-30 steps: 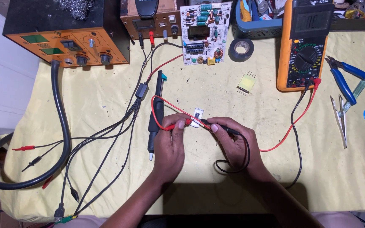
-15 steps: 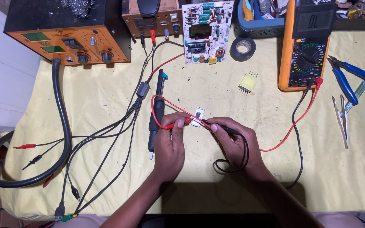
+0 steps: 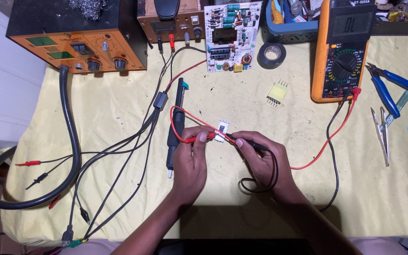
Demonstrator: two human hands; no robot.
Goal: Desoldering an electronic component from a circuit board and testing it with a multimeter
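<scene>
My left hand (image 3: pixel 191 160) grips a red test probe (image 3: pixel 199 139), its tip pointing right at a small white component (image 3: pixel 222 128) lying on the yellow table cover. My right hand (image 3: pixel 260 158) holds a black test probe (image 3: pixel 249 143) whose tip meets the same component from the right. Red and black leads run from both probes to an orange multimeter (image 3: pixel 343 49) at the back right. A black soldering iron handle (image 3: pixel 174 127) lies just left of my left hand.
An orange soldering station (image 3: pixel 79 45) stands back left with a thick black hose (image 3: pixel 69 141). A circuit board (image 3: pixel 232 35), black tape roll (image 3: pixel 271 55) and small yellow transformer (image 3: pixel 277 92) lie behind. Blue pliers (image 3: pixel 393 87), tweezers (image 3: pixel 381 134) and solder lie right.
</scene>
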